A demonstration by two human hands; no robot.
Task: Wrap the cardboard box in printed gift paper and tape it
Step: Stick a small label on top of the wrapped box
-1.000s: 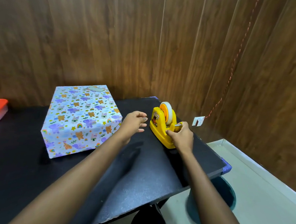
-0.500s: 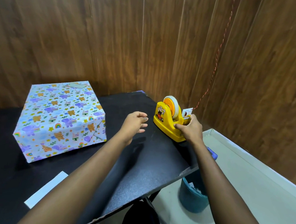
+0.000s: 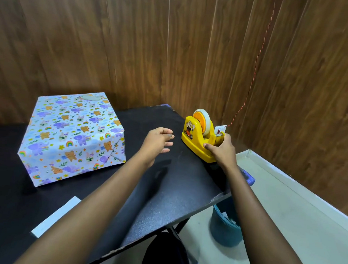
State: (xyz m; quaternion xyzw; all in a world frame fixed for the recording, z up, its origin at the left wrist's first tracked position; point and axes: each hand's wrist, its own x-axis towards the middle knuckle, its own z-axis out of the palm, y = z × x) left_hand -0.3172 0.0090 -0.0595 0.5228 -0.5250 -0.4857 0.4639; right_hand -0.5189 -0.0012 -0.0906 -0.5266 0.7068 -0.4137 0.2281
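Box location: the wrapped box point(image 3: 74, 137) sits left of centre in the frame, flat on the black table point(image 3: 175, 193), well apart from both hands.
Wrap condition: printed paper covers every visible face; a folded flap shows on the right-hand end.
Tape dispenser: the yellow dispenser point(image 3: 201, 138) stands right of centre, near the table's right edge.
Right hand: the right hand point(image 3: 223, 150) clasps the near end of the dispenser, thumb on the side wall, fingers over the cutter end.
Left hand: the left hand point(image 3: 158, 141) hovers above the table between box and dispenser, fingers loosely curled, holding nothing visible.
Handling, box: judged light and stiff; the paper looks smooth and easily torn, so hold flat against the faces or along the edges.
Handling, tape: thin and sticky; take the free end only.
Other: a white strip point(image 3: 57, 216) lies at lower left.
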